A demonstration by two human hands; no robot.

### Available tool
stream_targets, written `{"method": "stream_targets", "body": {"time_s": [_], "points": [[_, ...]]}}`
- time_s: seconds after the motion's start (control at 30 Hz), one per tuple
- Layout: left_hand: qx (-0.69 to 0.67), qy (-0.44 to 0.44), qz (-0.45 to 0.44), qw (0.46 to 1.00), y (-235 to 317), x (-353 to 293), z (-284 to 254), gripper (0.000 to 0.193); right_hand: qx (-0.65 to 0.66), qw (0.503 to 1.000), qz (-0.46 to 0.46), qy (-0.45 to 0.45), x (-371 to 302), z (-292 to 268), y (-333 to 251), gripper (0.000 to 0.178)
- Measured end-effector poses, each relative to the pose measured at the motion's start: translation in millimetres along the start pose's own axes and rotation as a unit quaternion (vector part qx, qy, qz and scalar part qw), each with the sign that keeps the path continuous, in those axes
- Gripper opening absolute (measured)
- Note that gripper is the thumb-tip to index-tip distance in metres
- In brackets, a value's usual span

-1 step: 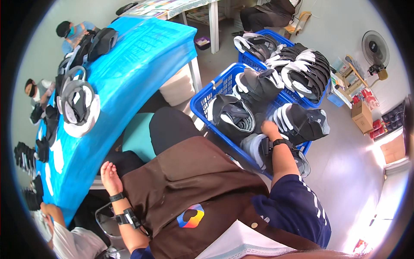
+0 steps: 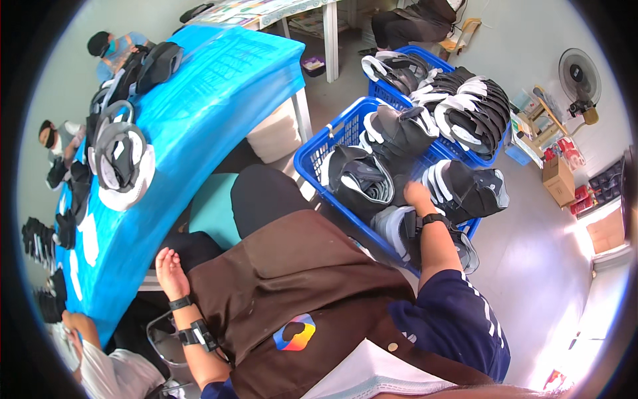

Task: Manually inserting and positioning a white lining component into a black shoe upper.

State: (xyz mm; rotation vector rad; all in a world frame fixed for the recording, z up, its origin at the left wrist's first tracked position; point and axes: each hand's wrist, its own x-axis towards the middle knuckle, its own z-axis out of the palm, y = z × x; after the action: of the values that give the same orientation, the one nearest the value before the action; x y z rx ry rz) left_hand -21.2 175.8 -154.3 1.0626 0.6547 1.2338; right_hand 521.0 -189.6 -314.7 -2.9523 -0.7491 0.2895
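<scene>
My right hand (image 2: 417,194) reaches into the near blue plastic basket (image 2: 312,159), among stacks of black, white and grey shoe uppers. Its fingers curl downward between a stack with white edges (image 2: 465,189) on the right and a nested stack (image 2: 359,179) on the left. The fingertips are hidden, so what they grip cannot be made out. Below my right wrist lies a grey-and-white stack (image 2: 393,229). Beside my lap, my left hand (image 2: 171,272) is raised with the palm up, fingers loosely bent and nothing in them.
A second blue basket (image 2: 488,159) full of uppers stands behind the near one. On the left, a blue-covered table (image 2: 219,86) carries more uppers (image 2: 123,163); several people sit along it. Farther right are a fan (image 2: 578,76) and a cardboard box (image 2: 558,179).
</scene>
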Motion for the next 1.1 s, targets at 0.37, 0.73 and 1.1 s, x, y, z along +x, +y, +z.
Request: {"method": "stream_targets", "body": {"time_s": [0.37, 0.73, 1.1], "points": [[-0.012, -0.005, 0.009, 1.000, -1.0, 2.6, 2.9, 0.017, 0.298, 0.885, -0.153, 0.325, -76.2, -169.3, -56.4, 0.016], [0.086, -0.034, 0.003, 0.996, 4.9, 2.2, 14.9, 0.032, 0.353, 0.722, -0.583, 0.121, -176.5, -173.6, -235.6, 0.014], [0.503, -0.020, 0.335, 0.796, 74.7, 75.2, 78.6, 0.059, 0.219, 0.734, -0.630, 0.128, -188.9, -107.7, -269.6, 0.022]]}}
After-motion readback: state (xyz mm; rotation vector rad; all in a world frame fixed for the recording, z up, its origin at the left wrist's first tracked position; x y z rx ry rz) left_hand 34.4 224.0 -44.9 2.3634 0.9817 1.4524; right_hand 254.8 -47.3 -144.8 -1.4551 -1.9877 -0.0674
